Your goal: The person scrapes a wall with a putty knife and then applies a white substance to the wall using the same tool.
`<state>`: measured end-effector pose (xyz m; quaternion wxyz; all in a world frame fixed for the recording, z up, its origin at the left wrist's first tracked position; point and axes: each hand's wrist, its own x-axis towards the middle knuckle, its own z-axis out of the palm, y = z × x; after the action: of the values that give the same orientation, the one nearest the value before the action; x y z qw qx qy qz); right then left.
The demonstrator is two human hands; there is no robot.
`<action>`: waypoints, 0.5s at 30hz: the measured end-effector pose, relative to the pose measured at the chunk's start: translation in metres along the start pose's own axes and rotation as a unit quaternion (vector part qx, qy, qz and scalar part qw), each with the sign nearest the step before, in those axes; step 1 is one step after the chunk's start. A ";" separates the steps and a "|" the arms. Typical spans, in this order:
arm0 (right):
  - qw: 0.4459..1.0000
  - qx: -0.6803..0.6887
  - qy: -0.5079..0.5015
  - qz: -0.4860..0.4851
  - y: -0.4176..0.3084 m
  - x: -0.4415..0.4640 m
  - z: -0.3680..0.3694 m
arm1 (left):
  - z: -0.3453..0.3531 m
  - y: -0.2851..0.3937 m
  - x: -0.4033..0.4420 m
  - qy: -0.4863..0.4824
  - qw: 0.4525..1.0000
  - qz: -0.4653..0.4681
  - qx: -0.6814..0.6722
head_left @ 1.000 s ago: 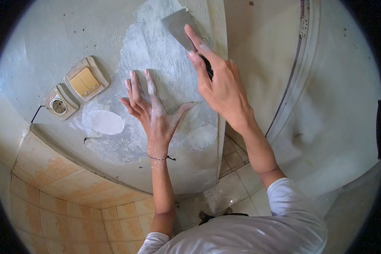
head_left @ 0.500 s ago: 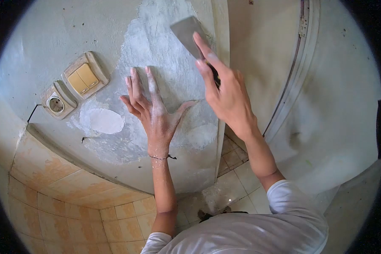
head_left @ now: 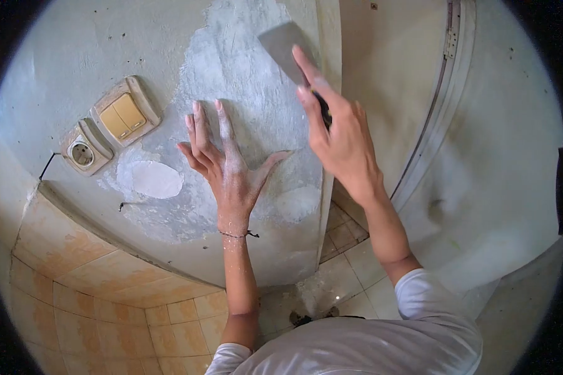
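My right hand (head_left: 347, 134) grips the dark handle of a putty knife (head_left: 284, 50), index finger stretched along its wide metal blade. The blade lies at the wall's upper right part, close to the corner edge; whether its tip touches the surface I cannot tell. Fingers spread, my left hand (head_left: 228, 165) rests on the scraped wall patch (head_left: 238, 69), dusted with white powder. Beside it on the left is a smooth white oval spot (head_left: 158, 179). The patch is rough, greyish white, with uneven edges against the older paint.
Left of the patch are a yellowed light switch (head_left: 123, 115) and a wall socket (head_left: 82, 153). Orange-patterned tiles (head_left: 75, 256) run below the wall. At right stand a door frame (head_left: 435, 119) and a pale door panel (head_left: 500, 137). Whitish dust lies on the floor tiles (head_left: 331, 281).
My right hand and the putty knife have shifted slightly right and down. My left hand stays in the same place on the wall.
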<state>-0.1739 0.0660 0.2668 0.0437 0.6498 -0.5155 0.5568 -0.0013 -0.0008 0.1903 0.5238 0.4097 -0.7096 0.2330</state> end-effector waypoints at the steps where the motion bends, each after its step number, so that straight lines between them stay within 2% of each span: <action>1: 0.997 -0.019 -0.048 0.062 -0.006 0.007 -0.006 | 0.000 0.001 0.000 0.003 1.000 0.000 0.000; 2: 0.997 -0.019 -0.048 0.064 0.000 0.007 -0.004 | 0.000 0.002 0.000 0.002 1.000 0.001 0.000; 4: 0.998 -0.006 0.026 -0.052 0.009 0.007 0.000 | -0.001 0.002 0.000 -0.002 1.000 -0.008 -0.010; 5: 0.998 -0.004 0.025 -0.050 0.010 0.006 -0.002 | -0.002 0.001 -0.001 -0.005 1.000 -0.008 -0.008; 7: 0.998 0.011 -0.052 0.027 0.003 0.007 -0.010 | -0.001 0.001 0.000 0.001 1.000 0.004 -0.002; 8: 0.998 0.011 -0.051 0.024 0.007 0.009 -0.009 | -0.001 0.002 0.001 0.003 1.000 0.004 -0.001; 10: 0.995 0.047 0.007 -0.092 0.017 0.013 -0.003 | -0.002 0.003 0.001 -0.002 1.000 -0.001 0.001; 11: 0.995 0.047 0.007 -0.092 0.018 0.011 -0.005 | -0.001 0.003 0.002 -0.002 1.000 0.000 0.001; 13: 0.998 0.044 -0.030 -0.035 0.014 0.003 -0.008 | -0.002 0.002 0.001 0.002 1.000 0.003 0.001; 15: 0.998 0.037 -0.023 -0.046 0.017 0.007 -0.006 | -0.002 0.002 0.000 0.000 1.000 0.004 -0.002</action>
<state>-0.1909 0.0579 0.2655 0.0332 0.6866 -0.4649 0.5579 -0.0020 0.0023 0.1915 0.5238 0.4060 -0.7113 0.2339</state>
